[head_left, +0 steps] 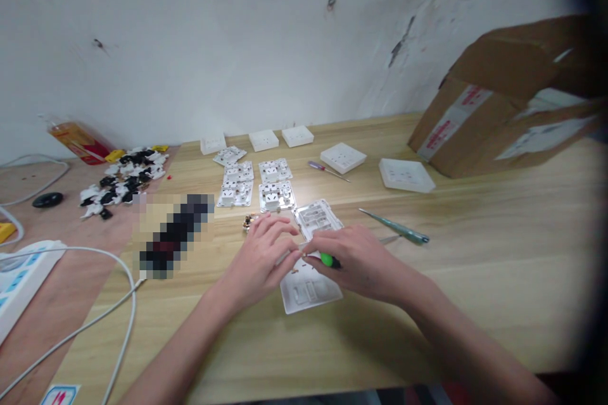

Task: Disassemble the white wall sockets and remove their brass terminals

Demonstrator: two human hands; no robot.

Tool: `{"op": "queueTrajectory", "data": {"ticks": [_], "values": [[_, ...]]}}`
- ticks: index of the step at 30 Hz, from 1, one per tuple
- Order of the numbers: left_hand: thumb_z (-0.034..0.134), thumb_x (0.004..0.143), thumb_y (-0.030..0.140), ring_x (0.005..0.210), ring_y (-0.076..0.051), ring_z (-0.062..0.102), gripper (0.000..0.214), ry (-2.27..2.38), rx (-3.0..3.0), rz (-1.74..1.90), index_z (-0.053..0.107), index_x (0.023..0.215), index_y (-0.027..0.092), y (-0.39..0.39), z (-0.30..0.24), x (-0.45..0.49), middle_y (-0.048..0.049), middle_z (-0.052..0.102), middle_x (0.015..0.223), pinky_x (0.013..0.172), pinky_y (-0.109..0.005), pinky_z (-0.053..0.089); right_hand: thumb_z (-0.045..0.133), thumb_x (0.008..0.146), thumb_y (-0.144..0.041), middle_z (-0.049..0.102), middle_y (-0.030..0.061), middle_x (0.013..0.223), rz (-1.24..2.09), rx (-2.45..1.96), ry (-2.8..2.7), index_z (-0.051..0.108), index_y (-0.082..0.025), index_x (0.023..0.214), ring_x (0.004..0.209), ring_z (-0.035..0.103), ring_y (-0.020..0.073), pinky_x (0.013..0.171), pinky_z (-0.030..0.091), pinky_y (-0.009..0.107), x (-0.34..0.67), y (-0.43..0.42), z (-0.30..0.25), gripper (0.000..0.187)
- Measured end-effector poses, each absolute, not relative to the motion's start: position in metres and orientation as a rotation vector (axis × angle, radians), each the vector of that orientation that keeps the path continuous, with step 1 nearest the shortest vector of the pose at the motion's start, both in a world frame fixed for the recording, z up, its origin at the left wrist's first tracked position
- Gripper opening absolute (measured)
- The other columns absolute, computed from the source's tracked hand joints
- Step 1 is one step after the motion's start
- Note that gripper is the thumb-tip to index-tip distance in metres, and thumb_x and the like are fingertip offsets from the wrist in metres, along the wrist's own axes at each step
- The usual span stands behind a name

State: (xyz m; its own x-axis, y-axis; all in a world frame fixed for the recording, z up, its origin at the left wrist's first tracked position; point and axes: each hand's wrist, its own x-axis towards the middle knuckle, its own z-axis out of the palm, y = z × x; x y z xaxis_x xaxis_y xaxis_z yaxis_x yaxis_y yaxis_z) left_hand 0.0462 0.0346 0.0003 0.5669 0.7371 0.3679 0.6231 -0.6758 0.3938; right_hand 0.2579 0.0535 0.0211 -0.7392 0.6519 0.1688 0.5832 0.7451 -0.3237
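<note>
Pale wood-grain laminate tops the counter (380,323), with a torn cardboard carton (494,107) at its far right. A white plastic socket plate (308,291) lies under both hands, just below a ribbed socket frame (317,218). The left hand (259,259) curls narrowly over the plate's upper edge; the right hand (361,259) pinches a green-handled screwdriver (330,259). Smooth plastic could skid under slack pressure, and a slipping steel tip could scratch the glossy face or jab the left fingers.
</note>
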Motion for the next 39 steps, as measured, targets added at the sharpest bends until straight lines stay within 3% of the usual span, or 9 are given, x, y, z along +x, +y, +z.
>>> {"op": "queueTrajectory", "data": {"ticks": [17,33,39], "values": [[0.054,0.093,0.026,0.121,-0.023,0.046,0.009,1.105,2.586,0.76,0.061,0.097,0.021,0.036,-0.001,0.047,-0.0058,0.061,0.121,0.109,-0.046,0.029,0.053,0.091,-0.027,0.07,0.0,0.076,0.406,-0.979,-2.688,0.069,-0.022,0.086,0.065,0.06,0.0134,0.056,0.028,0.026,0.26,0.053,0.021,0.017],[0.052,0.095,0.024,0.122,-0.023,0.045,0.01,1.055,2.592,0.728,0.061,0.093,0.02,0.036,-0.001,0.047,-0.0056,0.061,0.12,0.105,-0.043,0.034,0.054,0.09,-0.023,0.071,0.0009,0.078,0.43,-0.979,-2.688,0.069,-0.021,0.085,0.067,0.062,0.0132,0.059,0.031,0.025,0.261,0.053,0.021,0.016],[0.047,0.095,0.02,0.121,-0.022,0.046,0.012,1.26,2.468,0.836,0.058,0.098,0.02,0.033,0.012,0.012,-0.0083,0.058,0.119,0.104,-0.044,0.036,0.056,0.088,-0.022,0.073,0.001,0.083,0.423,-1.042,-2.673,0.07,-0.022,0.088,0.069,0.064,0.0137,0.06,0.032,0.025,0.263,0.056,0.02,0.014]]}}
